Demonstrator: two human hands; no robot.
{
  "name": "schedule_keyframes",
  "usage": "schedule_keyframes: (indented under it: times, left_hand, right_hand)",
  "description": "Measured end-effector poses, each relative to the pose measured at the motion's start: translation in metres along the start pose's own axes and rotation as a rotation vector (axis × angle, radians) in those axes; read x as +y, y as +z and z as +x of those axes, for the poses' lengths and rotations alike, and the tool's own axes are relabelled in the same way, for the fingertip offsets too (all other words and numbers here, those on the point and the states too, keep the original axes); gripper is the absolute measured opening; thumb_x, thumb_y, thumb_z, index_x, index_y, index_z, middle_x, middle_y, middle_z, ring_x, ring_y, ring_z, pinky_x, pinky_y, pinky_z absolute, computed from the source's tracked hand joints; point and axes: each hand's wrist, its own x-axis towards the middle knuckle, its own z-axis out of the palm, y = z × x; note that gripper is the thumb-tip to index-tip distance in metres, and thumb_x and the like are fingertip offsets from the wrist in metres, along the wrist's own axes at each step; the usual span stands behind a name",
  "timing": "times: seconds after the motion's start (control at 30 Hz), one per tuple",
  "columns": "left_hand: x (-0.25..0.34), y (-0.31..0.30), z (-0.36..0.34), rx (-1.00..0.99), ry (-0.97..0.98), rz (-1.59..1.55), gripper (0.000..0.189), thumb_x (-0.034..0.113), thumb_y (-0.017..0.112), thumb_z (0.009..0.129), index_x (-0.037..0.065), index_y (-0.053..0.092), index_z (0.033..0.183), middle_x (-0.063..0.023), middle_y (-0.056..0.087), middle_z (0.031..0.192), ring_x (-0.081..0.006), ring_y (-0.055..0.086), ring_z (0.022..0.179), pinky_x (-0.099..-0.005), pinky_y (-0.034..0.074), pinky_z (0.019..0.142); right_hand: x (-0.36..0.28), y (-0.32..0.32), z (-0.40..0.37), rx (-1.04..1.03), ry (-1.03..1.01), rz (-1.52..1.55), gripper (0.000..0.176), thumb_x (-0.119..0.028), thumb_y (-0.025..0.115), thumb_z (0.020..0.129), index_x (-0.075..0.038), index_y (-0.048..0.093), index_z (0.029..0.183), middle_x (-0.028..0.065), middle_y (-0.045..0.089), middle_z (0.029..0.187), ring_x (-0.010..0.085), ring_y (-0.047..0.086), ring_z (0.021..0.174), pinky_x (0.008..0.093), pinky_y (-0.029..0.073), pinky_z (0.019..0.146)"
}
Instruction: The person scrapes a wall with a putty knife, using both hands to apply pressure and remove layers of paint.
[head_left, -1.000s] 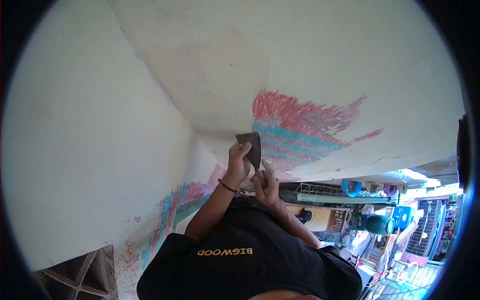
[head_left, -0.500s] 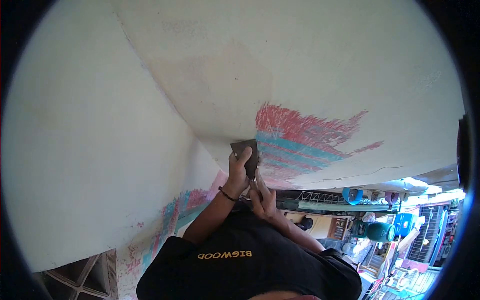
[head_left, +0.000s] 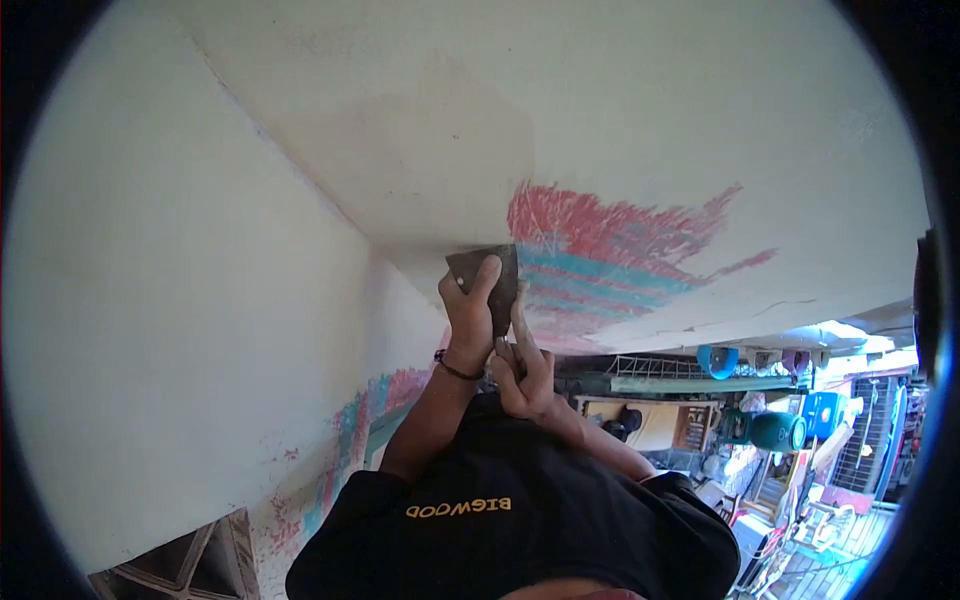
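A dark, wide-bladed scraper lies with its broad edge against the pale wall, beside the left end of the red and blue paint patch. My left hand, with a dark bracelet at the wrist, is closed on the blade, its thumb laid over the face. Just below and to the right, my right hand is closed round the narrow handle end, one finger stretched up along the blade's right side. The handle is mostly hidden by the fingers.
A second pale wall meets the first at a corner on the left. A lattice block opening is at lower left. At right are a green tank, a blue container and a hanging blue basin.
Both hands and the scraper appear higher and slightly left in the view. The view itself has shifted, with the paint patch a little higher. The grip looks the same.
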Motion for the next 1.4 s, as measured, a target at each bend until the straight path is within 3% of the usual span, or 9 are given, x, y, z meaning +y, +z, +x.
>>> schedule_keyframes:
  times: [0.07, 0.17, 0.37, 0.6, 0.77, 0.97, 1.07, 1.27, 1.4]
  left_hand:
    - [-0.003, 0.001, -0.001, 0.038, -0.028, -0.067, 0.019, 0.013, 0.069, 0.091, 0.000, 0.061, 0.102, -0.0062, 0.066, 0.083, -0.0156, 0.065, 0.063, -0.0287, 0.055, 0.058]
    - [-0.016, -0.008, -0.006, 0.071, -0.057, -0.090, 0.019, 0.014, 0.069, 0.091, 0.000, 0.062, 0.102, -0.0060, 0.066, 0.084, -0.0151, 0.064, 0.064, -0.0282, 0.054, 0.058]
    - [-0.024, -0.017, 0.003, 0.053, -0.024, -0.045, 0.018, 0.014, 0.070, 0.091, 0.001, 0.063, 0.102, -0.0056, 0.066, 0.087, -0.0133, 0.063, 0.069, -0.0270, 0.053, 0.060]
    - [-0.019, -0.017, 0.002, -0.004, -0.070, -0.102, 0.017, 0.015, 0.067, 0.092, 0.000, 0.062, 0.099, -0.0072, 0.067, 0.084, -0.0174, 0.065, 0.064, -0.0290, 0.053, 0.057]
    - [-0.019, -0.021, -0.001, 0.005, -0.059, -0.116, 0.020, 0.016, 0.067, 0.093, -0.002, 0.062, 0.097, -0.0077, 0.066, 0.079, -0.0172, 0.065, 0.061, -0.0289, 0.053, 0.053]
    - [-0.021, -0.026, 0.003, -0.024, -0.081, -0.084, 0.024, 0.023, 0.068, 0.092, 0.001, 0.062, 0.099, -0.0061, 0.066, 0.082, -0.0169, 0.064, 0.061, -0.0287, 0.053, 0.056]
    - [-0.023, -0.032, -0.001, -0.019, -0.083, -0.082, 0.023, 0.019, 0.069, 0.092, -0.001, 0.062, 0.098, -0.0073, 0.067, 0.081, -0.0175, 0.065, 0.060, -0.0296, 0.055, 0.055]
    - [-0.016, -0.023, 0.004, 0.003, -0.067, -0.092, 0.025, 0.022, 0.069, 0.092, 0.000, 0.062, 0.101, -0.0076, 0.066, 0.082, -0.0176, 0.065, 0.062, -0.0296, 0.053, 0.054]
    - [-0.024, -0.028, 0.002, 0.008, -0.048, -0.035, 0.026, 0.023, 0.068, 0.092, 0.000, 0.062, 0.102, -0.0076, 0.066, 0.083, -0.0179, 0.065, 0.062, -0.0298, 0.053, 0.055]
  right_hand:
    - [-0.004, 0.003, 0.005, 0.025, -0.025, -0.062, 0.063, -0.001, 0.052, 0.090, 0.011, 0.029, 0.148, 0.0094, 0.058, 0.069, 0.0137, 0.063, 0.062, 0.0278, 0.049, 0.060]
    - [0.020, 0.010, -0.001, 0.090, -0.164, 0.020, 0.067, 0.000, 0.054, 0.088, 0.015, 0.026, 0.147, 0.0027, 0.043, 0.056, 0.0072, 0.040, 0.048, 0.0251, 0.035, 0.049]
    - [-0.003, 0.007, -0.002, 0.017, 0.114, -0.050, 0.066, -0.001, 0.055, 0.090, 0.010, 0.029, 0.149, 0.0086, 0.058, 0.067, 0.0118, 0.061, 0.065, 0.0261, 0.049, 0.063]
    - [0.016, 0.012, -0.003, 0.128, -0.170, -0.112, 0.064, -0.001, 0.055, 0.089, 0.011, 0.032, 0.147, 0.0082, 0.060, 0.069, 0.0096, 0.059, 0.065, 0.0251, 0.048, 0.063]
    - [0.005, 0.034, -0.011, 0.203, 0.064, 0.007, 0.064, -0.002, 0.054, 0.088, 0.010, 0.033, 0.147, 0.0047, 0.058, 0.065, 0.0062, 0.053, 0.060, 0.0235, 0.044, 0.057]
    - [0.029, 0.035, -0.011, 0.225, -0.104, -0.143, 0.061, -0.003, 0.054, 0.088, 0.011, 0.038, 0.145, 0.0064, 0.061, 0.067, 0.0063, 0.054, 0.058, 0.0223, 0.045, 0.056]
    - [0.016, 0.044, -0.012, 0.281, 0.046, -0.020, 0.058, -0.003, 0.055, 0.088, 0.013, 0.041, 0.142, 0.0101, 0.065, 0.071, 0.0072, 0.058, 0.061, 0.0226, 0.047, 0.058]
    - [0.022, 0.029, -0.004, 0.215, -0.228, -0.092, 0.057, -0.002, 0.054, 0.087, 0.013, 0.042, 0.141, 0.0161, 0.067, 0.072, 0.0083, 0.059, 0.059, 0.0259, 0.049, 0.058]
    - [0.019, 0.035, -0.014, 0.246, -0.057, -0.070, 0.056, -0.002, 0.055, 0.087, 0.012, 0.044, 0.140, 0.0181, 0.067, 0.072, 0.0115, 0.062, 0.059, 0.0266, 0.050, 0.059]
